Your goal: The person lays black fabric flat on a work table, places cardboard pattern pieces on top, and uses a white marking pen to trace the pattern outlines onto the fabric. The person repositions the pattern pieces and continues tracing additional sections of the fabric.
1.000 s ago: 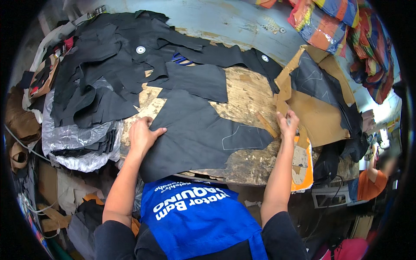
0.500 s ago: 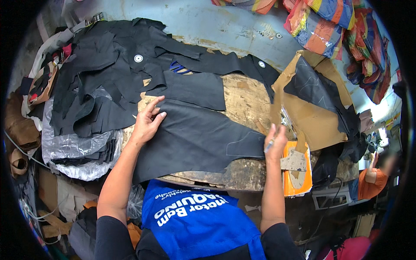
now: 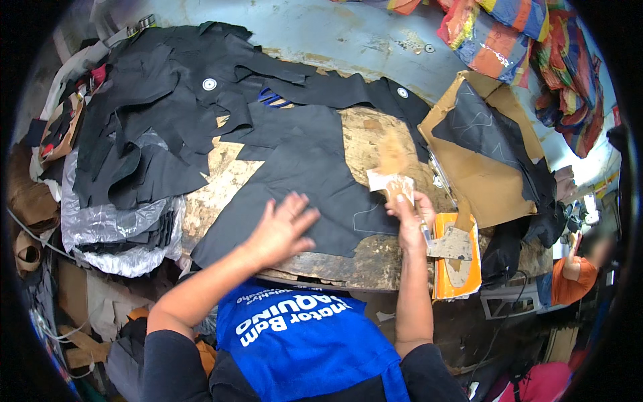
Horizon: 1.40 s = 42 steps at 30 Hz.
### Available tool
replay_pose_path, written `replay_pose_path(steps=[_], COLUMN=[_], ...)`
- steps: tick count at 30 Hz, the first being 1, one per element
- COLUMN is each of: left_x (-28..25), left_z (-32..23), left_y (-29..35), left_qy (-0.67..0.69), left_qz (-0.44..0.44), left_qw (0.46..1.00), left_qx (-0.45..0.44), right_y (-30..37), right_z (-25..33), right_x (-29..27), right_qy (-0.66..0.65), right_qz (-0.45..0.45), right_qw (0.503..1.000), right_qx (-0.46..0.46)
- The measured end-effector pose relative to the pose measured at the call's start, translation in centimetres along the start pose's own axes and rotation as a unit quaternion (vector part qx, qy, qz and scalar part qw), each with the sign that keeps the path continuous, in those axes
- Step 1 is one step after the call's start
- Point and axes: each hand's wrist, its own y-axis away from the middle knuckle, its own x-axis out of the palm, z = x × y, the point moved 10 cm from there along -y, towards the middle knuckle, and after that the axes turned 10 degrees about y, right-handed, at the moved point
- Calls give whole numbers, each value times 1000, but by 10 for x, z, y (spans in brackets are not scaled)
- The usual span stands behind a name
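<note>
A large black leather-like sheet (image 3: 295, 177) lies across the worktable in front of me, with a pale outline (image 3: 358, 216) drawn near its right end. My left hand (image 3: 284, 228) is over the near part of this sheet, fingers spread. In my right hand (image 3: 410, 218) is a tan and white cardboard template (image 3: 392, 161), its upper part blurred by motion. A slim pen (image 3: 426, 234) is also in that hand, pointing down. Close beside it, a grey cut template (image 3: 452, 244) rests on an orange-covered book (image 3: 472, 268).
Black material pieces (image 3: 167, 87) are heaped at the left, above a plastic-wrapped stack (image 3: 107, 234). A brown cardboard box (image 3: 485, 181) with marked black pieces stands at the right. Blue-handled scissors (image 3: 274, 98) lie at the back. A person in orange (image 3: 573, 281) is at far right.
My left hand has moved down and right over the black sheet, which has shifted and turned. My right hand, earlier with only the pen visible, now also holds a cardboard template.
</note>
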Motion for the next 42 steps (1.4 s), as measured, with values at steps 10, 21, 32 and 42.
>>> replay_pose_path(steps=[10, 21, 32, 42], left_x=[-12, -46, 26, 50], left_z=[44, 55, -75, -66], left_y=[86, 100, 7, 0], left_qy=[-43, 61, 139, 84], left_qz=[27, -70, -53, -26], left_qw=[983, 962, 988, 996], left_qx=[-175, -255, 49, 9], right_y=[30, 58, 86, 80], right_z=[-41, -10, 20, -9], right_x=[46, 66, 72, 37], right_qy=[44, 114, 358, 200], right_qz=[30, 73, 186, 138], right_qw=[998, 991, 895, 967], right_qx=[24, 21, -188, -82])
